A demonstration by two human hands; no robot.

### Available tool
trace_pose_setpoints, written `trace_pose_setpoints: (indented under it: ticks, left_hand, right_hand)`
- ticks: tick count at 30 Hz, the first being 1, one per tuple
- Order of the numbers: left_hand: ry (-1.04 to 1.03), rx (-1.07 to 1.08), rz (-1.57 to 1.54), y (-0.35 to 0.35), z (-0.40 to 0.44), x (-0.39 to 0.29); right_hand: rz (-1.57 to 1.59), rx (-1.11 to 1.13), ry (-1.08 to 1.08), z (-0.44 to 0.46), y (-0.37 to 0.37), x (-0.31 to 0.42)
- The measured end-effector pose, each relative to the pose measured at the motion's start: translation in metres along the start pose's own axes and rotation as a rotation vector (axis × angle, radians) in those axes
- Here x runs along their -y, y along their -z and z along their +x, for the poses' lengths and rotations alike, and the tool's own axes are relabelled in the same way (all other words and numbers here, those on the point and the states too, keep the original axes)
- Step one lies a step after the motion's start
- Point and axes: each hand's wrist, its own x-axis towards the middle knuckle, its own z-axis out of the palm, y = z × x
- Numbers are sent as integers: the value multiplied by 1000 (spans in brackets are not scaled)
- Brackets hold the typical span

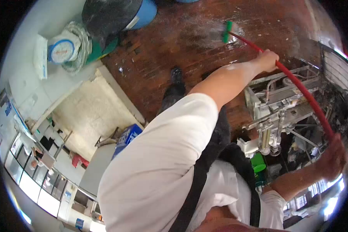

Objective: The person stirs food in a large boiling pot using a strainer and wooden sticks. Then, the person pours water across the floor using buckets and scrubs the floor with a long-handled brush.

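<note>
**Left hand [267,61] and right hand [334,156] spaced apart on a red handle [303,91]**

The left hand was closed round the handle partway along its length, with no gap seen in the grip. The right hand was closed about the upper end; blur hid the exact finger placement. The wide spacing probably gave leverage: the lower grip bore and steered the pole while the upper one set its angle.

Surroundings, left to right: a dial scale [62,51] stood off to the left, face outward, likely so that it could be read. A blue box [128,136] lay partly hidden behind the white sleeve [162,135]. A blue barrel [145,14] with a dark cover [104,15] stood at the top of the view. One dark shoe [176,73] was planted on the brown floor [150,58], presumably for balance during the reach.

The green brush head [228,32] was at the far end of the handle, down at the shiny, wet-looking floor. The handle ran slantwise to it, which allowed a reach without deep bending. Firm contact of the bristles could not be confirmed.

Farther right, a green container [258,163] sat below the metal equipment [276,127], near the right arm.
</note>
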Motion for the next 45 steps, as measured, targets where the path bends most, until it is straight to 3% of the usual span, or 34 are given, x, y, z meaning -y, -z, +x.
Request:
trace_pose_setpoints:
  ticks: [1,2,4,6,8,9,10,11,12,13,14,15,17,18,20,21,23,24,25,26,28,30,31,33,35,36,38,39,40,41,42,43,44,45]
  left_hand:
    - [-63,38,-37,13,3,-28]
    - [-115,89,-79,20,-8,-53]
    - [-206,-67,-20,59,-57,-65]
    - [-44,0,122,107,-111,-37]
    - [90,25,458,130,-170,40]
    - [332,19,466,131,-195,88]
    - [441,71,456,120,-209,118]
    - [536,116,448,109,-198,133]
    - [457,124,429,82,-157,119]
    - [380,141,401,30,-116,90]
    - [215,-4,323,-34,-67,68]
    - [168,-70,264,-78,-14,-4]
    - [60,-8,97,-169,89,-83]
    - [-167,-55,41,-229,139,-84]
    - [-117,150,-193,-267,205,-127]
    - [-93,249,-245,-274,226,-140]
    - [-368,140,-177,-264,219,-155]
    - [-512,84,-141,-243,210,-166]
    - [-491,39,-94,-202,178,-189]
    - [-345,147,22,-162,149,-197]
    - [-316,211,230,-88,104,-163]
    - [-133,326,378,-26,73,-70]
    - [236,278,269,0,66,-39]
    - [299,258,397,12,69,82]
    - [-40,257,505,-36,153,34]
    - [-3,194,504,-90,200,35]
    - [87,240,355,-183,294,-62]
    - [164,230,280,-218,338,-119]
    - [-29,132,166,-271,376,-130]
    - [-84,116,145,-317,411,-144]
    - [-146,212,210,-353,443,-161]
    - [-286,189,37,-364,465,-174]
    - [-224,346,-12,-368,485,-193]
    - [-273,374,-61,-375,487,-189]
  right_hand:
    - [21,96,49,4,-14,21]
    - [11,36,76,-7,-14,27]
    - [49,-114,-7,-36,-28,-3]
    - [76,-192,-223,-59,-71,-52]
    - [105,-194,-494,-70,-134,-117]
    - [177,-162,-567,-67,-163,-147]
    - [638,-187,-888,-54,-181,-152]
    - [962,-133,-495,-50,-184,-193]
    - [970,-136,-620,-55,-151,-213]
    - [756,-220,-606,-31,-95,-203]
    - [550,-330,-509,5,-29,-183]
    - [483,-409,-403,24,35,-164]
    - [456,-448,-219,64,147,-118]
    - [375,-494,-177,83,175,-100]
    - [19,-716,-199,94,183,-81]
    - [-38,-555,-149,87,191,-80]
    - [71,-314,-19,46,218,-72]
    - [140,-332,42,16,222,-62]
    - [207,-344,103,-13,225,-52]
    - [181,-443,112,-33,208,-40]
    - [213,-394,25,-19,175,-53]
    - [411,-326,-290,27,112,-102]
    - [557,-396,-523,39,73,-138]
    - [691,-343,-521,64,44,-246]
    - [654,-431,-628,106,94,-278]
    - [343,-478,-659,133,143,-267]
    - [280,-694,-380,157,258,-252]
    - [271,-815,-386,179,315,-232]
    - [378,-591,-238,191,371,-225]
    - [292,-536,-171,198,418,-223]
    - [384,-430,-167,212,443,-214]
    - [275,-423,-145,227,449,-205]
    - [150,-449,-146,236,436,-203]
    - [50,-468,-137,240,424,-197]
